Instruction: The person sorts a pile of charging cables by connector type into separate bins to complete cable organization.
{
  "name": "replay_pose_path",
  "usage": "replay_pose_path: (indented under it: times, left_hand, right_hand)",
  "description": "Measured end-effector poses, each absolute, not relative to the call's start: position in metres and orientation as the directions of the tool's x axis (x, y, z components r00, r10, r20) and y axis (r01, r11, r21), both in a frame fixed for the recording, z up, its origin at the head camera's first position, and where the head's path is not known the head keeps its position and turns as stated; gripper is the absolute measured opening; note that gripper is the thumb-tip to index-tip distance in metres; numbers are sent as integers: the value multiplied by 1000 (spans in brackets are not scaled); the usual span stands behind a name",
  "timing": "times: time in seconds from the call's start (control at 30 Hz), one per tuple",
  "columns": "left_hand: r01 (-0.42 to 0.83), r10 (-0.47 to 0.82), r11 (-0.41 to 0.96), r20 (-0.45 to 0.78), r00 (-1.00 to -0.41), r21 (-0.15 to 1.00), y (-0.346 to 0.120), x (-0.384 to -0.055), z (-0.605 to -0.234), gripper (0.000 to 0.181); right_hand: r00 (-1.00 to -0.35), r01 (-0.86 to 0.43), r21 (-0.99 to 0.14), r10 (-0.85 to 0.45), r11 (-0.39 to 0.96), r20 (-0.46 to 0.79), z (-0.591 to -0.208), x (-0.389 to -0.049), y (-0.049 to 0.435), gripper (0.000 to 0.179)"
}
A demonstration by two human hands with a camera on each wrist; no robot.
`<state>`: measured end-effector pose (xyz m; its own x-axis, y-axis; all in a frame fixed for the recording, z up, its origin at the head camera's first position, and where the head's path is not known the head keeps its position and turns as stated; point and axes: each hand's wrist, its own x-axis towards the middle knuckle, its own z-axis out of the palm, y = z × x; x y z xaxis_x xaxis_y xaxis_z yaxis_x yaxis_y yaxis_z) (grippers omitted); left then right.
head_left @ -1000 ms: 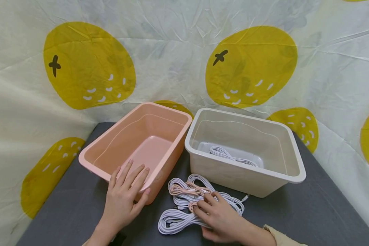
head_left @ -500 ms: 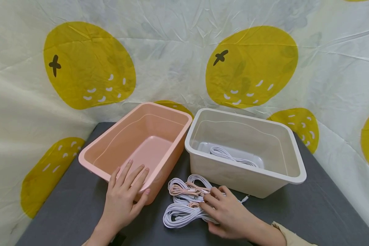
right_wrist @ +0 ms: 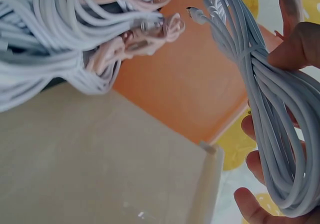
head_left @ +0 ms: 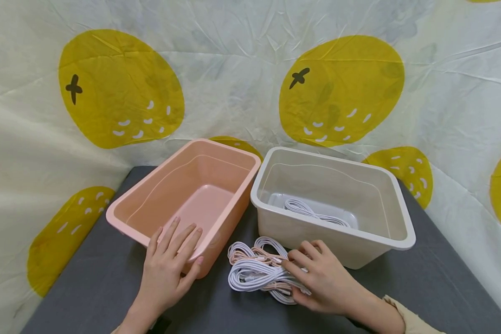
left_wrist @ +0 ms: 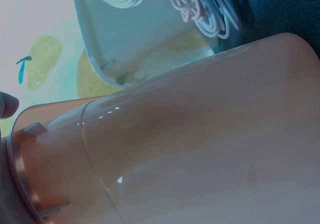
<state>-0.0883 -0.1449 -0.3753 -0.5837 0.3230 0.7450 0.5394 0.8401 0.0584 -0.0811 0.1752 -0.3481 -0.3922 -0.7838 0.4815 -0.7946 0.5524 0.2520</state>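
My right hand (head_left: 323, 278) grips a coiled white cable (head_left: 252, 274), its loops pointing left over the pile. In the right wrist view that same cable (right_wrist: 280, 114) is tied at its middle, with thumb and fingers around it. Beneath it lie more bundled cables, white and pale pink (head_left: 271, 254), on the dark table (head_left: 217, 308). My left hand (head_left: 167, 269) rests over the near rim of a pink bin (head_left: 204, 199), its fingers extended inside and the thumb outside. The left wrist view shows mostly the bin's pink wall (left_wrist: 200, 134).
A beige bin (head_left: 273, 225) stands right of the pink one, behind the pile. On its floor lies a white cable bundle (head_left: 302, 207). A pale curtain (head_left: 229, 93) printed with yellow fruit hangs behind and along the sides.
My right hand has moved right and a little up, bringing the white cable's loops from the near side of the pile up over it. The left hand has stayed on the pink bin.
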Motion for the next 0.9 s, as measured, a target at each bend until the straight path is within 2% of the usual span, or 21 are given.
replay_pose_path:
  times: [0.37, 0.63, 0.9]
  left_hand:
    - [540, 317, 839, 749, -582, 64, -145, -88, -376, 53]
    - [542, 319, 838, 747, -584, 66, -145, -88, -375, 54]
    - [548, 317, 834, 754, -575, 68, -144, -88, -375, 53]
  right_hand:
    - [-398, -761, 281, -763, 585, 509, -328, -83, 184, 49]
    - [-358, -730, 332, -748, 598, 559, -311, -89, 194, 46]
    - [-356, -707, 339, -726, 621, 588, -295, -94, 203, 44]
